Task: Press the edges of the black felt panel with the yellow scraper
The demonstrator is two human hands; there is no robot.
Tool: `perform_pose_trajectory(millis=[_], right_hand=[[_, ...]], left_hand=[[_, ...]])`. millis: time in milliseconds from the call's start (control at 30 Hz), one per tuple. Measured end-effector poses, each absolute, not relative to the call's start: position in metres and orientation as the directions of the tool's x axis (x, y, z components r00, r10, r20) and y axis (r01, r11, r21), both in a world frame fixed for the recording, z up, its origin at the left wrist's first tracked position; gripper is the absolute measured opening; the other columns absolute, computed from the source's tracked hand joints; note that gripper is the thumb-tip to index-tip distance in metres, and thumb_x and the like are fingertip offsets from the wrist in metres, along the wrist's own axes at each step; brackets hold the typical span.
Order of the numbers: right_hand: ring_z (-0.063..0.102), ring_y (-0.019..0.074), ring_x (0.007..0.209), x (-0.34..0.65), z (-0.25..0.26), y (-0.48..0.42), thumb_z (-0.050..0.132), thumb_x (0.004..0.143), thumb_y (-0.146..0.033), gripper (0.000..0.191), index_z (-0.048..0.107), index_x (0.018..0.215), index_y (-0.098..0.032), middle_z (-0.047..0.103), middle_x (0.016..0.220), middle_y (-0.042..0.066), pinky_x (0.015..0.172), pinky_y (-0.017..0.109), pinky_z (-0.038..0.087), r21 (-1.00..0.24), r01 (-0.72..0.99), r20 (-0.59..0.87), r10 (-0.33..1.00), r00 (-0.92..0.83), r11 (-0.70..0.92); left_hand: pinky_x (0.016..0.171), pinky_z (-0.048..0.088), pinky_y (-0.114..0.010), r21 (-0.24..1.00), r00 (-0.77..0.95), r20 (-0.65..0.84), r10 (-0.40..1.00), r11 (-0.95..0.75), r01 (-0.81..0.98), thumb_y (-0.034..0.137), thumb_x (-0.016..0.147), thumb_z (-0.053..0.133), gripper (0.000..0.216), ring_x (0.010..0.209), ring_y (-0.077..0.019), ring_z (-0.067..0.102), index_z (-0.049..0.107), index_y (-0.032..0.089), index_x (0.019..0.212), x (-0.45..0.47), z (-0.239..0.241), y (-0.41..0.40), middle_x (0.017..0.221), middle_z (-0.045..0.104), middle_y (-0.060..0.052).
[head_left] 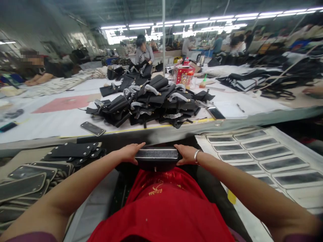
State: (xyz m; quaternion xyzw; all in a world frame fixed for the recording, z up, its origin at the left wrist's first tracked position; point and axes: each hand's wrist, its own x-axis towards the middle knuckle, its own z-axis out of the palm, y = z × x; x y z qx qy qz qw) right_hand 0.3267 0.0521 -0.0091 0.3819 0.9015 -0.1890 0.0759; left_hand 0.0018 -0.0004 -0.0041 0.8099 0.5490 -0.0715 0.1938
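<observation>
Both my hands hold one black rectangular bag piece (pixel 156 155) just above my red-clothed lap. My left hand (pixel 130 152) grips its left end and my right hand (pixel 186 153), with a silver bangle at the wrist, grips its right end. The piece's glossy top face points up at the camera. Beyond it, on the white work table (pixel 50 122), lies a large heap of black bags (pixel 151 102) with paper-wrapped straps.
Stacks of flat black panels (pixel 27 174) lie at my left, and rows of panels on a pale sheet (pixel 264 158) at my right. Two phones (pixel 93 128) (pixel 215 113) rest on the table. A red box (pixel 184 74) stands behind the heap. Other people work at tables farther back.
</observation>
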Motion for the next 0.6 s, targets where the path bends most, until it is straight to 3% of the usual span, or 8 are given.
perform_pose_trajectory(millis=[267, 433, 600], right_hand=[[0.056, 0.0330, 0.096, 0.313, -0.007, 0.083, 0.076, 0.053, -0.048, 0.082, 0.048, 0.121, -0.010, 0.056, 0.113, 0.017, 0.081, 0.037, 0.046, -0.260, 0.677, -0.333, 0.594, -0.732, 0.689], [0.057, 0.0319, 0.097, 0.315, -0.008, 0.079, 0.072, 0.053, -0.042, 0.078, 0.049, 0.121, -0.009, 0.056, 0.115, 0.017, 0.083, 0.038, 0.047, -0.259, 0.671, -0.336, 0.586, -0.737, 0.695], [0.060, 0.0314, 0.093, 0.328, -0.040, 0.085, 0.067, 0.054, -0.031, 0.062, 0.056, 0.113, -0.018, 0.059, 0.111, 0.015, 0.080, 0.038, 0.052, -0.313, 0.623, -0.172, 0.603, -0.779, 0.717]], left_hand=[[0.091, 0.038, -0.035, 0.338, 0.447, -0.234, 0.864, -0.359, 0.870, 0.039, 0.054, 0.074, 0.108, 0.109, -0.0296, 0.049, 0.015, 0.016, 0.141, -0.011, -0.011, 0.005, 0.124, 0.049, -0.015], [0.091, 0.038, -0.035, 0.357, 0.438, -0.169, 0.883, -0.360, 0.862, 0.037, 0.057, 0.072, 0.100, 0.105, -0.0289, 0.050, 0.021, 0.012, 0.139, -0.011, -0.012, -0.003, 0.120, 0.050, -0.017], [0.087, 0.041, -0.034, 0.353, 0.509, -0.193, 0.839, -0.425, 0.833, 0.040, 0.059, 0.070, 0.099, 0.105, -0.0287, 0.051, 0.020, 0.016, 0.140, -0.011, -0.007, 0.001, 0.117, 0.052, -0.015]])
